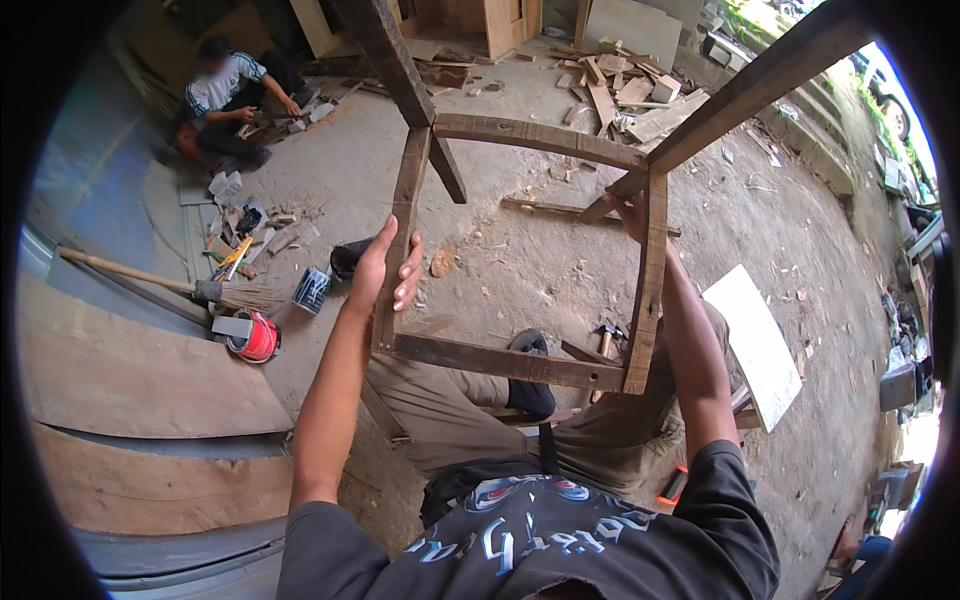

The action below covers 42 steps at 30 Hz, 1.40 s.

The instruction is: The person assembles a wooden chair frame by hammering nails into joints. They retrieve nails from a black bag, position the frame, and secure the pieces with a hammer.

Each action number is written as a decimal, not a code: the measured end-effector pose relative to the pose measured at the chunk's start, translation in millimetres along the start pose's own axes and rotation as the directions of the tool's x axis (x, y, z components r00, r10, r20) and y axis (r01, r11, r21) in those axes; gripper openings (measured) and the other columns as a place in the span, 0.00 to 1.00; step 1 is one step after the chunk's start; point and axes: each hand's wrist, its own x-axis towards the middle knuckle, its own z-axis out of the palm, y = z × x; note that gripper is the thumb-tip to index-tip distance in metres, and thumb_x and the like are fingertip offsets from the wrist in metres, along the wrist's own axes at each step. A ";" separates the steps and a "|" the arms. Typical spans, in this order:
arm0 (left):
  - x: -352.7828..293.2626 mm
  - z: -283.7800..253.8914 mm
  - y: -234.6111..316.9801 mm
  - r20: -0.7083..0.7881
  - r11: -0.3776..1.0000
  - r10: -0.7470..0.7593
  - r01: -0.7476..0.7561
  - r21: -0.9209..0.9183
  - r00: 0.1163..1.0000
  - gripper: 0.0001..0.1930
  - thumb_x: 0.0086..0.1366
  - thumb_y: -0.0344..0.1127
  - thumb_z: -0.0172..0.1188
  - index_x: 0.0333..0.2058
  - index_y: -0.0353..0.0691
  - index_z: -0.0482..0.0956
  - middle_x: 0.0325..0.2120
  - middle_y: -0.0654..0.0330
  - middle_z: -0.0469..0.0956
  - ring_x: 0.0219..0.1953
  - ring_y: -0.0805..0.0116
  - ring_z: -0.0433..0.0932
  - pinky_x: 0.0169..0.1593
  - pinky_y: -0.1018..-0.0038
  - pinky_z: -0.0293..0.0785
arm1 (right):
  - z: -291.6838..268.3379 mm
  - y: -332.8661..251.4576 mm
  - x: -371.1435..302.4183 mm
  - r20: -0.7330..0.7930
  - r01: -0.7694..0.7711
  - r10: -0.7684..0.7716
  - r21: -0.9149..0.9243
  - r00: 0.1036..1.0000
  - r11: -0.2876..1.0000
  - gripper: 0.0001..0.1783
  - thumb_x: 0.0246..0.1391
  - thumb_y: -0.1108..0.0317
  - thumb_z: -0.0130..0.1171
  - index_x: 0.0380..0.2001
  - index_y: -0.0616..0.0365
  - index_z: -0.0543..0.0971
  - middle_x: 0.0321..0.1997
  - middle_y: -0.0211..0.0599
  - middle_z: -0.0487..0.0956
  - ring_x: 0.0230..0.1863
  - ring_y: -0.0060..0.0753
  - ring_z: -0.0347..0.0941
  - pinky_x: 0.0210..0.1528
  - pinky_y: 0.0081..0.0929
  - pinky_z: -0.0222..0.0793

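Observation:
Between my hands is a bare wooden chair frame (540,137), four-sided, with two long posts rising from its far corners. My left hand (384,268) is closed round the left rail, its fingertips showing on the inner side. On the right rail, close to the far right corner, my right hand (627,216) grips the frame, its fingers partly hidden by the wood. Beneath the frame's near right part a hammer (604,346) lies on the ground between my legs. A loose wooden strip (545,207) rests on the ground beyond.
Another person (228,95) sits low at the far left, hands on a piece of work. To my left are a broom (165,275), a red bucket (259,341) and a dark can (312,290). A white board (755,345) lies right. Scrap wood (632,92) is piled far off.

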 end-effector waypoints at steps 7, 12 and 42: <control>37.7 5.1 -6.0 0.051 0.999 0.028 -0.027 -0.023 0.998 0.25 0.72 0.60 0.38 0.39 0.40 0.66 0.15 0.65 0.63 0.07 0.74 0.62 0.07 0.77 0.60 | -35.1 -18.6 2.4 -0.272 0.209 -0.245 -0.153 0.931 0.966 0.26 0.58 0.55 0.63 0.51 0.64 0.72 0.46 0.46 0.77 0.48 0.38 0.75 0.51 0.37 0.71; 72.1 -34.9 -16.4 0.037 0.995 0.099 -0.098 -0.022 0.994 0.24 0.71 0.60 0.42 0.37 0.42 0.69 0.16 0.66 0.64 0.11 0.74 0.65 0.11 0.75 0.62 | -55.6 -115.9 -39.0 0.450 -0.554 0.393 0.805 0.802 0.210 0.33 0.68 0.47 0.41 0.60 0.68 0.63 0.52 0.52 0.75 0.41 0.41 0.78 0.43 0.36 0.76; 41.4 -167.1 -151.1 -0.436 0.957 -0.076 0.189 0.220 0.897 0.49 0.65 0.75 0.25 0.48 0.30 0.76 0.29 0.53 0.82 0.36 0.60 0.81 0.49 0.66 0.74 | 30.5 16.9 -109.8 0.450 -0.702 0.546 0.543 0.707 0.461 0.46 0.62 0.30 0.30 0.54 0.68 0.68 0.38 0.52 0.80 0.35 0.42 0.80 0.42 0.37 0.78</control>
